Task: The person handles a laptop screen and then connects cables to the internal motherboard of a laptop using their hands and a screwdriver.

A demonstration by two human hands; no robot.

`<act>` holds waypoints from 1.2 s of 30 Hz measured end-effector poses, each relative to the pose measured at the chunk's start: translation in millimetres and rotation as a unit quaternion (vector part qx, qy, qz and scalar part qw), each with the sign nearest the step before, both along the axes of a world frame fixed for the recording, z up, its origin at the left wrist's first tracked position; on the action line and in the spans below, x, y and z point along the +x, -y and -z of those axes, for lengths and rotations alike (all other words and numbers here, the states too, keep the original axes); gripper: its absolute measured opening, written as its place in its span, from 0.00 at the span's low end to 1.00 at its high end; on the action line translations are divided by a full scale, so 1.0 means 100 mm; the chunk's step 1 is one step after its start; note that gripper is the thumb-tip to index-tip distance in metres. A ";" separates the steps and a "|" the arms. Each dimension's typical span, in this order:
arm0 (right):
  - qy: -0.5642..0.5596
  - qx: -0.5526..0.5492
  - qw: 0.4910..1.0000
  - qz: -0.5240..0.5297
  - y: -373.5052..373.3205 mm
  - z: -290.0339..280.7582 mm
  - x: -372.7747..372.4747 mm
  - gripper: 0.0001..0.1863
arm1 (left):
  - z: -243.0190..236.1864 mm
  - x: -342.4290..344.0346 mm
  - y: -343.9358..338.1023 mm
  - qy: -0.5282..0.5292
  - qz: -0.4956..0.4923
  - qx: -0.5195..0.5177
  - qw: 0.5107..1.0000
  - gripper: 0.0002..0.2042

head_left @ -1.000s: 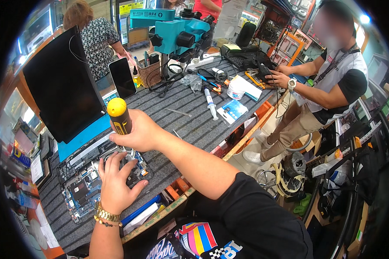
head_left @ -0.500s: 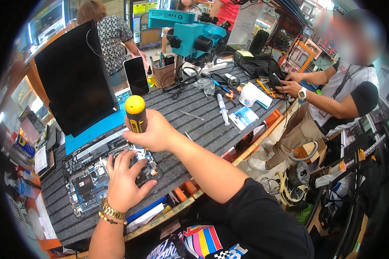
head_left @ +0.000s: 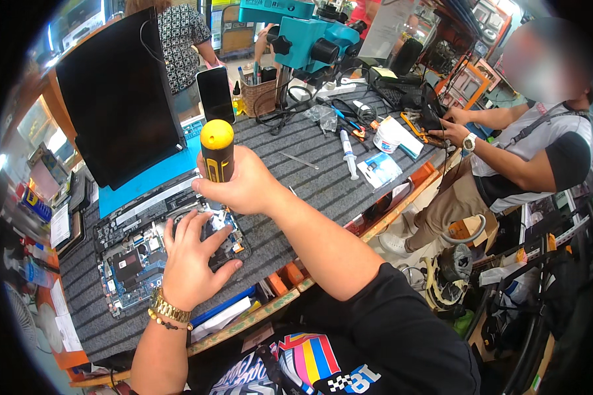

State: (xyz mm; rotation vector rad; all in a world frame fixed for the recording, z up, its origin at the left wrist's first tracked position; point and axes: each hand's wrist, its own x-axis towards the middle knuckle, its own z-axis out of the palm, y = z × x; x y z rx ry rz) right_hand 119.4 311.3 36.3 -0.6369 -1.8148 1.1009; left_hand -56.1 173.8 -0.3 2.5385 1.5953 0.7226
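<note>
An opened laptop base (head_left: 126,271) with its blue circuit board and black battery bare lies on the striped grey mat. My right hand (head_left: 254,184) is wrapped round the handle of a screwdriver (head_left: 217,148), black with a yellow domed end. It stands nearly upright over the laptop's back right part; my hands hide its tip. My left hand (head_left: 194,263), wearing a gold watch, rests on the right half of the board with fingers spread and nothing gripped. Behind the base, the laptop's black screen (head_left: 122,105) stands upright on a blue mat (head_left: 153,186).
A phone (head_left: 215,95) leans beside a woven pen basket (head_left: 259,97). Behind stands a teal microscope (head_left: 310,43). Tweezers (head_left: 299,160), a syringe (head_left: 348,155) and a white tub (head_left: 389,135) lie to the right. At far right a co-worker (head_left: 530,151) handles a black item.
The view has shifted slightly. My right hand and the screwdriver show a little farther right and higher in the picture; my left hand stays spread on the board.
</note>
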 end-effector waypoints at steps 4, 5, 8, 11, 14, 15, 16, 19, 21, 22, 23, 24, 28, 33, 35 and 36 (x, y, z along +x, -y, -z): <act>0.007 0.009 1.000 0.007 0.00 0.00 0.01 0.13 | 0.01 0.00 0.00 -0.002 0.000 0.006 1.000 0.31; -0.001 0.010 1.000 0.008 0.00 0.00 0.00 0.13 | 0.01 0.01 0.00 -0.001 0.000 0.005 1.000 0.31; -0.007 0.008 1.000 0.007 0.00 0.01 0.00 0.13 | -0.01 0.01 0.00 0.001 -0.001 0.001 1.000 0.30; 0.010 -0.001 1.000 0.004 -0.01 0.01 0.01 0.15 | -0.01 0.01 0.01 0.002 -0.002 -0.004 1.000 0.30; 0.001 -0.005 1.000 0.001 0.01 0.00 0.00 0.15 | -0.01 0.02 0.01 0.006 -0.001 -0.006 1.000 0.30; -0.023 -0.001 1.000 -0.001 0.02 0.01 -0.01 0.12 | -0.02 0.02 0.01 0.006 -0.001 -0.010 1.000 0.30; -0.023 -0.001 1.000 0.000 0.01 0.01 -0.01 0.12 | -0.01 0.02 0.00 0.007 -0.001 -0.013 1.000 0.30; -0.026 -0.021 0.999 -0.007 0.00 0.02 0.03 0.12 | 0.00 0.03 -0.02 0.003 0.003 -0.011 1.000 0.30; -0.001 -0.007 1.000 0.001 0.01 -0.02 0.04 0.13 | -0.01 0.02 -0.01 0.002 0.001 -0.012 1.000 0.30; -0.002 -0.008 1.000 0.000 0.01 -0.04 0.03 0.13 | -0.01 0.02 -0.01 0.000 -0.001 -0.012 1.000 0.30; -0.002 -0.003 1.000 0.005 0.03 -0.05 0.03 0.13 | -0.01 0.01 0.00 0.000 -0.002 -0.014 1.000 0.30; -0.003 0.002 1.000 0.009 0.04 -0.06 0.02 0.13 | -0.02 0.00 0.00 0.001 -0.002 -0.013 1.000 0.31; -0.060 -0.043 0.997 0.031 -0.06 0.05 0.06 0.16 | 0.02 -0.03 -0.02 0.004 0.000 -0.015 1.000 0.31; -0.162 -0.024 0.986 0.009 -0.10 -0.06 0.21 0.11 | 0.07 -0.05 -0.04 0.009 0.010 0.006 1.000 0.30; -0.184 -0.014 0.983 0.016 -0.13 -0.05 0.20 0.10 | 0.08 -0.08 -0.02 0.023 0.004 0.022 0.999 0.28; -0.190 -0.018 0.982 0.012 -0.13 -0.06 0.22 0.10 | 0.08 -0.09 -0.02 0.023 -0.004 0.019 1.000 0.28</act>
